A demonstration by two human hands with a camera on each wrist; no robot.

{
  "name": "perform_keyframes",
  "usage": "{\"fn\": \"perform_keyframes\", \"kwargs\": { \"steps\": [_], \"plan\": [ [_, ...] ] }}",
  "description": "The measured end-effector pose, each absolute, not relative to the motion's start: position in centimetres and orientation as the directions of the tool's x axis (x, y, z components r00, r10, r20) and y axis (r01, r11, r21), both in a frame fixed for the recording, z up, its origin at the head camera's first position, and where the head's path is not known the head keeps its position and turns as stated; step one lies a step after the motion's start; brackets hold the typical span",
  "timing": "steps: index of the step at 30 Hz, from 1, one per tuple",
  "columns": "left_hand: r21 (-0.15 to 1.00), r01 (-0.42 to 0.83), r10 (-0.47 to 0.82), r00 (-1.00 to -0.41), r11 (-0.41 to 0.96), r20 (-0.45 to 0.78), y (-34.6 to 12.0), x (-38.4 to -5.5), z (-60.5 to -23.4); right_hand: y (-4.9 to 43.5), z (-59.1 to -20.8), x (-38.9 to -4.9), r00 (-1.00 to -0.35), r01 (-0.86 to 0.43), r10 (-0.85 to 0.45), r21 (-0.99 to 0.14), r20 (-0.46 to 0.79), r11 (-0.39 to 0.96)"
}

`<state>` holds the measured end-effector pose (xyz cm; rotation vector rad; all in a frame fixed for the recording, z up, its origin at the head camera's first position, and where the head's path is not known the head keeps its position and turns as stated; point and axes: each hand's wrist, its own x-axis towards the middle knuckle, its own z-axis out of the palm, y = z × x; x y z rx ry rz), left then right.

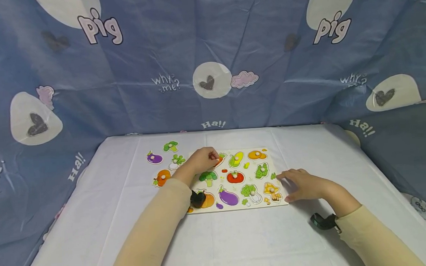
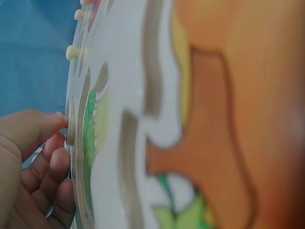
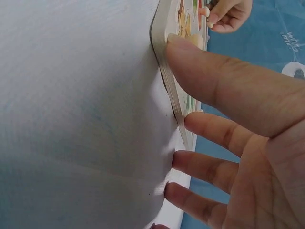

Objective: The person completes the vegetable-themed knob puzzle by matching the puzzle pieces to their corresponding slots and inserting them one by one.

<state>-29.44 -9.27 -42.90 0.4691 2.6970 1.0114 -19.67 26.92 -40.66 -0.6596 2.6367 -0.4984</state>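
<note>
A white wooden vegetable puzzle board [image 1: 220, 189] lies flat on the table. My left hand [image 1: 201, 160] reaches over its upper left part and pinches an orange carrot piece [image 1: 220, 161] with green leaves. In the left wrist view, the thumb and fingers [image 2: 56, 125] are at that thin piece, seen edge-on close over the board. At the board's right edge, my right hand [image 1: 305, 184] is spread, its thumb [image 3: 190, 59] on the lower right corner and the other fingers along the side. Corn [image 1: 236, 159], tomato [image 1: 235, 177] and mushroom [image 1: 272, 190] pieces with knobs sit in the board.
Left of the board lie loose knobbed pieces: an eggplant [image 1: 154, 158], a broccoli [image 1: 170, 146], a radish-like white and green piece [image 1: 176, 161] and a pumpkin [image 1: 162, 177]. A white cloth covers the table [image 1: 249, 244]. Blue printed fabric [image 1: 178, 41] hangs behind and at both sides.
</note>
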Motion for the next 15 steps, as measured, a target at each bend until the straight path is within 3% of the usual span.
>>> {"fn": "perform_keyframes", "kwargs": {
  "steps": [15],
  "plan": [
    [0.658, 0.189, 0.335, -0.937, 0.729, -0.102, -8.65, -29.17, -42.89, 27.16, -41.01, -19.75, -0.820, -0.374, -0.505, -0.415, -0.269, 0.829]
  ]
}}
